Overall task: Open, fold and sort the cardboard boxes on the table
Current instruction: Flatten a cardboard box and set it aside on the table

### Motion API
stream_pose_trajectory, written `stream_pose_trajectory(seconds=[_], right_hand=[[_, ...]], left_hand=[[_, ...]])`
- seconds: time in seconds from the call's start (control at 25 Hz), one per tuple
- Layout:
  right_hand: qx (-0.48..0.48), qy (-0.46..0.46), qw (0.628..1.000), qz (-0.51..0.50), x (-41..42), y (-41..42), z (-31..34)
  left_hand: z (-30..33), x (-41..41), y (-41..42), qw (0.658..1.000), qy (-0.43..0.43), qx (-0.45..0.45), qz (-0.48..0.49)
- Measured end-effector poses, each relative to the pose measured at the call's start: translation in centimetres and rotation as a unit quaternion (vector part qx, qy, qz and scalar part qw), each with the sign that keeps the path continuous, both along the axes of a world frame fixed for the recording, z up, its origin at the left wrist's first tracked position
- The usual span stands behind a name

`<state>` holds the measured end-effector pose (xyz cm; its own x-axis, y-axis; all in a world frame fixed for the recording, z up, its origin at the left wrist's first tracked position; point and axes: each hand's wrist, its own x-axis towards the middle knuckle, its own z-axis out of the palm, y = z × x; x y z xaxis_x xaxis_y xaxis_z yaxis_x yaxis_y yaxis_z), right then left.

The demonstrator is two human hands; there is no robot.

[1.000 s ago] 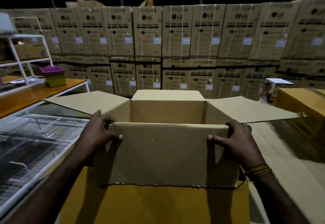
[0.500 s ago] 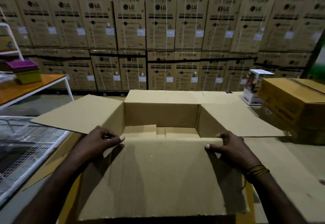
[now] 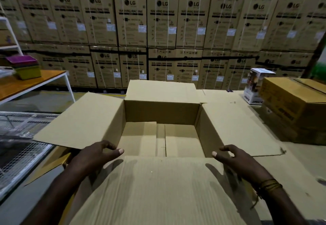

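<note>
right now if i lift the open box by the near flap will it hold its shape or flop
Probably flop: the open box looks empty, so likely light. The near flap is one thin corrugated sheet and would likely bend at its crease. The bottom panels look untaped, so they may sag open.

Near flap [image 3: 158, 193] cut off below.

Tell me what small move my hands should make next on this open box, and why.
Probably press the near flap further down and outward. Both the left hand and the right hand sit at its fold, the other three flaps already splay open, and the box looks empty.
</note>
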<state>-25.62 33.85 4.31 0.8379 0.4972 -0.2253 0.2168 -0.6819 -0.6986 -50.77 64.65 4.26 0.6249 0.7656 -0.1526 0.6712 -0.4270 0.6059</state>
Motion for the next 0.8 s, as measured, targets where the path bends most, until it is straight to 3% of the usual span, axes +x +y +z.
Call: stream_pose_trajectory(seconds=[0.08, 0.16, 0.28, 0.36, 0.44, 0.56, 0.68, 0.8], right_hand=[[-0.069, -0.051, 0.995, 0.050, -0.3, -1.0, 0.8], [-0.116, -0.076, 0.976, 0.165, -0.7, -2.1, 1.8], [-0.177, -0.031, 0.905, 0.386, -4.1, -2.1, 2.7], [-0.203, -0.065, 0.867, 0.451, -5.3, -1.3, 1.4], [-0.177, -0.104, 0.864, 0.460, -5.5, -0.8, 1.4], [-0.090, -0.136, 0.895, 0.415, -4.8, -0.9, 3.0], [-0.071, -0.194, 0.904, 0.376, -4.6, -0.7, 3.4], [-0.058, -0.151, 0.906, 0.390, -4.6, -0.2, 3.4]], left_hand=[[0.7, 0.0, -0.5, 0.998, 0.050, 0.016, -0.019], [1.2, 0.0, -1.0, 0.993, 0.083, 0.010, -0.078], [2.3, -0.1, -2.2, 0.971, 0.129, -0.027, -0.197], [3.5, 0.1, -3.1, 0.953, 0.150, -0.036, -0.260], [4.2, 0.4, -3.4, 0.942, 0.149, -0.030, -0.300], [4.9, 1.1, -3.3, 0.932, 0.154, -0.034, -0.326], [5.1, 1.8, -3.5, 0.923, 0.163, -0.045, -0.346], [5.2, 1.9, -3.5, 0.914, 0.183, -0.046, -0.358]])
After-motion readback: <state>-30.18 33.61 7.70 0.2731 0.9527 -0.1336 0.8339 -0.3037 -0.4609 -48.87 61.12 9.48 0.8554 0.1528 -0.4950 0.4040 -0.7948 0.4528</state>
